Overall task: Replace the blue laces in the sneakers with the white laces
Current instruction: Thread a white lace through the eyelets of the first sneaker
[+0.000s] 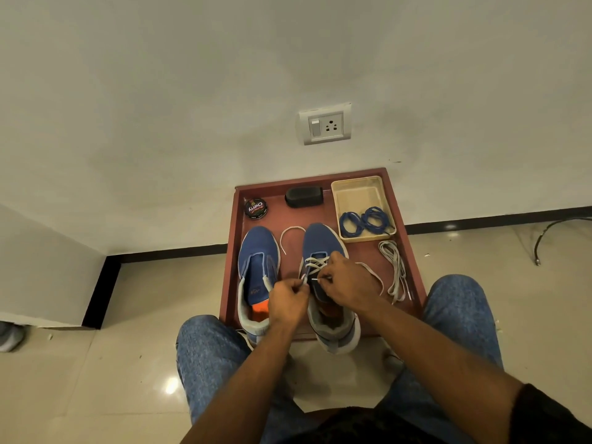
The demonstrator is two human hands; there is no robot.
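We lace the right-hand sneaker, one lace end in each grip.

Our right hand (347, 282) pinches the white lace (315, 262) tip over the eyelets; our left hand (288, 301) pinches the other end just beside it. The sneaker (323, 241) runs lengthwise away from both grips, toe farthest. Beyond, left, the unlaced sneaker (258, 248); right, the spare white lace (395, 267); farther, the blue laces (366, 221) in the cream tray (357, 187).

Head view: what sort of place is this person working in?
Probably a room in a home or office, with the person seated on the floor: glossy floor tiles, a plain wall with a switch-and-socket plate, and a red tray of shoe-care items set against the black skirting.
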